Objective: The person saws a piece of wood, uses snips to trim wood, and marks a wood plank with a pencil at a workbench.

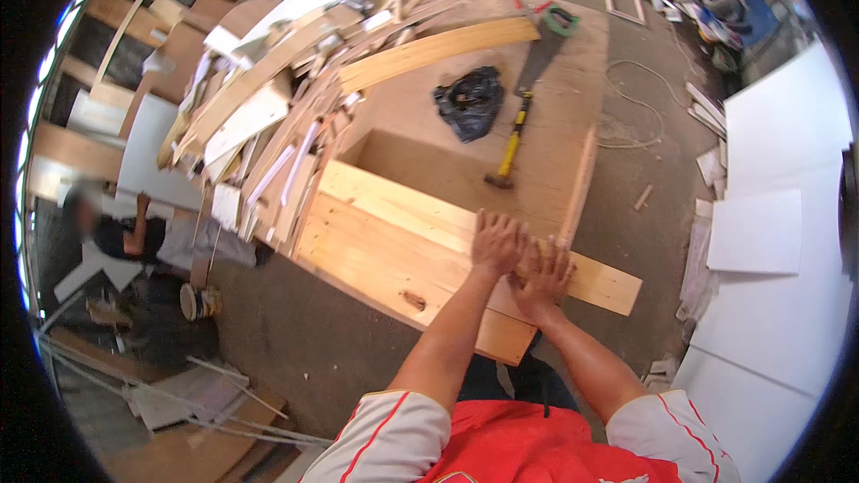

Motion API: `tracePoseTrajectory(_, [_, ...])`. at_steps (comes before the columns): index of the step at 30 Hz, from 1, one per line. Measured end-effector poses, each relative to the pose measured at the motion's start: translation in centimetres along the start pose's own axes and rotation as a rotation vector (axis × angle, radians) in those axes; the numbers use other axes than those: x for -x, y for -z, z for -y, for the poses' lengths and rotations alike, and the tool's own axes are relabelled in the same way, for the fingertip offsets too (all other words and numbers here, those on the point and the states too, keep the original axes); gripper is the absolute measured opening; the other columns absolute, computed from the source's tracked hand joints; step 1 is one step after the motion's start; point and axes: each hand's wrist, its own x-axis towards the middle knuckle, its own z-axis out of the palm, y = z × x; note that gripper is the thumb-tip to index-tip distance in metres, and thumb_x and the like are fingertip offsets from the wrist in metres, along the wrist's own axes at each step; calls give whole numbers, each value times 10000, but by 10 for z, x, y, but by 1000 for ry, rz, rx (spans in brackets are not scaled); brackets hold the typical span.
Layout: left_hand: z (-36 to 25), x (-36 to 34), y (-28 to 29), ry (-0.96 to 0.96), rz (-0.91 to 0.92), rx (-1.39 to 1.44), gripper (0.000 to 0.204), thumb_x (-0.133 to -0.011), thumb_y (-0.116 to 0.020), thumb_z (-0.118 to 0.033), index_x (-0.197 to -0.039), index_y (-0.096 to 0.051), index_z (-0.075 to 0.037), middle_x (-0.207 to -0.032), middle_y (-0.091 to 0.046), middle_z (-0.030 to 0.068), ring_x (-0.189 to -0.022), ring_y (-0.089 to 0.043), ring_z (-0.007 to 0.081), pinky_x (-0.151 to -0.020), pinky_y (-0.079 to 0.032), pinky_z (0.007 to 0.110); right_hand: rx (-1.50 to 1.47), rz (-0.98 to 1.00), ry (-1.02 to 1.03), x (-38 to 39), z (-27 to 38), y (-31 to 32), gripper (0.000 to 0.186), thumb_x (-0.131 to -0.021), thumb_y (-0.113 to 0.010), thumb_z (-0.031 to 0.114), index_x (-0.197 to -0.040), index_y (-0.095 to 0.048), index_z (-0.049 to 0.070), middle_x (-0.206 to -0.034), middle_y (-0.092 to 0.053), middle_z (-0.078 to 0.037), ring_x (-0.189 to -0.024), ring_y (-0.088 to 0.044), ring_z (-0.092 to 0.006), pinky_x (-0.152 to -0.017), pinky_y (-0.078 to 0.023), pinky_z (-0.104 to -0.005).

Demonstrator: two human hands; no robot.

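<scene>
A: What is the surface, and what room is it in?

B: A large brown wooden table [559, 139] stands on a grey floor [295, 331] in a cluttered workshop. A heap of scrap wood [277, 98] covers its far left side. To the left, another person [130, 237] in a dark top is near some leaning panels [161, 143]. On the right are large white sheets [778, 295]; beyond the table, a cord [658, 112] curls on the floor near an empty wooden frame [624, 0].

A: Where are the boards and hands?

B: On the near side of the table, a narrow board [394, 197] of pale wood lies along a wide board [385, 268] that has a dark knot. The narrow one sticks out past the table's right edge. The left hand [498, 243] and right hand [543, 279] lie side by side, palms down, on the narrow board towards its right end. Both are opened out, fingers extended, pressing or resting on the wood; neither is closed around anything.

A: Any containers?

B: A crumpled black plastic bag [470, 105] sits mid-table; I cannot tell what it holds. A small bucket [199, 301] is on the floor at left, its contents unclear.

A: And tools?

B: Right of the bag, a hammer [513, 143] with a yellow and black handle lies near a green-handled saw [544, 54]. A long plank [438, 52] stretches from the heap towards the saw.
</scene>
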Motion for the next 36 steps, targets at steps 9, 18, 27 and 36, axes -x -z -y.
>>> tracePoseTrajectory(9, [28,-1,-25,-68,17,81,449,-990,-541,-451,-1193,-694,-81,-1243,-659,161,-1307,-523,363,-1249,-205,571,221,-132,42,-6,3,-16,919,-948,-546,687,-1670,-245,204,-1705,-206,-173,-1581,-112,-440,-1219,-109,-656])
tracePoseTrajectory(18, [160,12,32,-114,-137,18,698,-1037,-445,-583,-1531,-482,-91,-1617,-392,235,-1556,-251,418,-1277,-136,580,193,8,-23,-7,13,3,940,-905,-643,561,-1670,-246,187,-1722,-184,-169,-1585,-118,-410,-1251,-92,-588])
tracePoseTrajectory(27, [290,3,112,12,94,-53,660,-1045,-415,-589,-1513,-447,-126,-1602,-388,159,-1553,-242,354,-1284,-113,565,134,65,-19,-10,22,18,940,-890,-692,459,-1665,-248,167,-1694,-221,-186,-1581,-130,-410,-1250,-119,-584])
tracePoseTrajectory(36, [284,-2,113,-3,60,-86,598,-1017,-480,-566,-1397,-514,-106,-1430,-481,166,-1460,-334,362,-1243,-155,622,170,48,-36,-12,26,15,900,-928,-659,495,-1654,-254,149,-1663,-231,-266,-1549,-180,-475,-1213,-163,-660])
